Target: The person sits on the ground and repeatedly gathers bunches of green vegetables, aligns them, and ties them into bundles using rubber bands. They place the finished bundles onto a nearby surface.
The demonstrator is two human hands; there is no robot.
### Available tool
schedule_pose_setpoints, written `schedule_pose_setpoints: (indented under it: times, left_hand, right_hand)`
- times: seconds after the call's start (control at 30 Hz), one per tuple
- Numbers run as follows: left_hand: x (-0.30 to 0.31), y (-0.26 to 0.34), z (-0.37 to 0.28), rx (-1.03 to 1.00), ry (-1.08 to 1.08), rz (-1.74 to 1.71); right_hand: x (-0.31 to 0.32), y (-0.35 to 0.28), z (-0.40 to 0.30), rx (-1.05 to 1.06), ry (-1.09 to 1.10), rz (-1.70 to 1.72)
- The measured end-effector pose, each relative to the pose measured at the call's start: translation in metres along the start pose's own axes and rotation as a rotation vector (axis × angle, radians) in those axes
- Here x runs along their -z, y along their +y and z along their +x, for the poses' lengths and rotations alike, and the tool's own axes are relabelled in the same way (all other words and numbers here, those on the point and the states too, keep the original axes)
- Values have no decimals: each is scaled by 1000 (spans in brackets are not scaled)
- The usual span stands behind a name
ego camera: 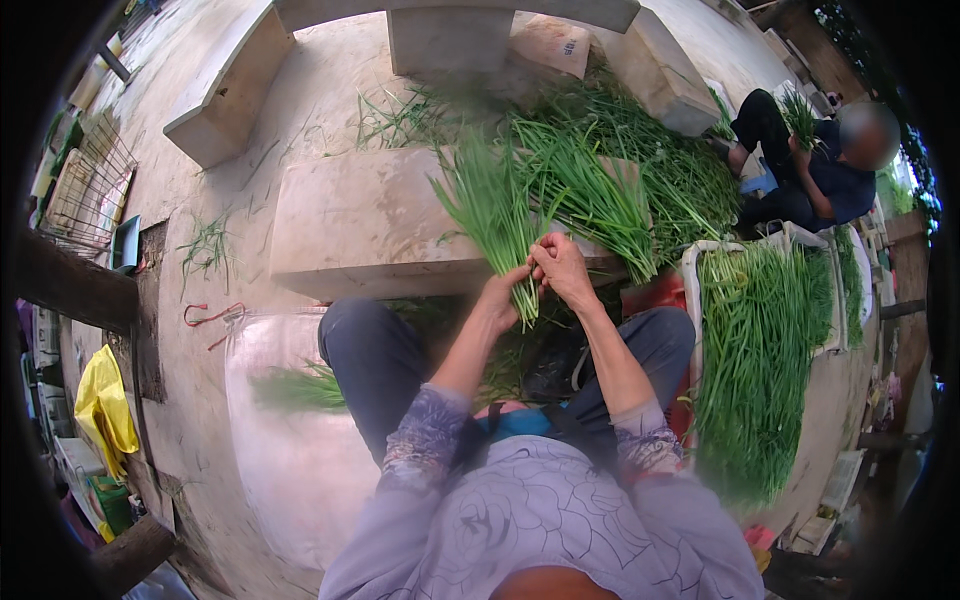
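Note:
A bunch of long green leaves, seemingly garlic chives (487,202), is gripped near its pale stem ends by my left hand (504,294). The leaf tips fan out away from me over a stone bench (360,217). At the right side of the bunch, my right hand (562,266) has thumb and fingers pinched together, touching the stems; a thin leaf seems to be caught there, though the fingertips hide most of it. Just right of my hands, a loose heap of similar leaves (592,191) lies on the bench.
Cut greens (667,165) pile up behind the bench. A white crate (694,300) at my right holds chives. Another person (817,172) sits at far right, holding a bunch. A white woven sack (292,465) lies at my left with a blurred bunch (300,386) on it.

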State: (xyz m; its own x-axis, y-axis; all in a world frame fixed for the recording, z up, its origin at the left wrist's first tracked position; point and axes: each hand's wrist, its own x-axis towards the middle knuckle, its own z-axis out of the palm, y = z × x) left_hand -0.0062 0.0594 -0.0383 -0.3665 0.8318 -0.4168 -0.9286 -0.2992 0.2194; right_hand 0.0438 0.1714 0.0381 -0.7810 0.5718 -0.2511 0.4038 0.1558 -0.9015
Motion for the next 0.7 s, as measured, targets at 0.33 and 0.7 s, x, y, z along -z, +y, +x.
schedule_pose_setpoints:
  times: [0.33, 0.7]
  left_hand:
    - [-12, 12, -13, 86, -164, -131]
    - [-9, 11, -4, 30, 82, 106]
  right_hand:
    - [-2, 1, -21, 119, 77, 110]
    - [49, -53, -97, 380, -4, 546]
